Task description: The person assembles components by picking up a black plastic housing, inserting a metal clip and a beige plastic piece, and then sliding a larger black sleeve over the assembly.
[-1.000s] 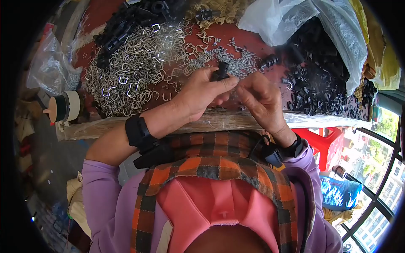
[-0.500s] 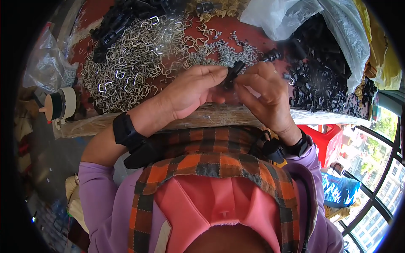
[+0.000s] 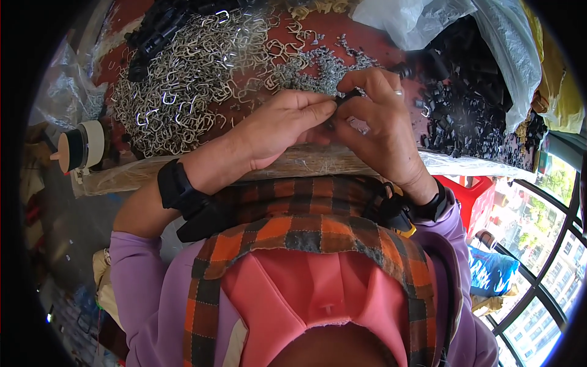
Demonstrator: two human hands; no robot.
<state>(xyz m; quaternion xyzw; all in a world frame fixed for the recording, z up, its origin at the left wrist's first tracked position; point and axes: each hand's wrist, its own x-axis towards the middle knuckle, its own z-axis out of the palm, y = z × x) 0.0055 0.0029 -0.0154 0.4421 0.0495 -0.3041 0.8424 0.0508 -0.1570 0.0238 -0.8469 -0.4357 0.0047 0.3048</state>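
Seems to be at a step of fine two-handed work on a black plastic fitting (image 3: 350, 95), between the hands, about one o'clock from mid-view. Probably calls for a firm left pinch and small, exact right fingertip movements. Grips the fitting between thumb and fingers of the nearly closed left hand (image 3: 287, 121); touches it with the half-curled right hand (image 3: 385, 125), too hidden to tell if pinching anything. Lies near small grey metal pieces (image 3: 321, 68) just past twelve, with U-shaped metal clips (image 3: 177, 92) toward ten-thirty.
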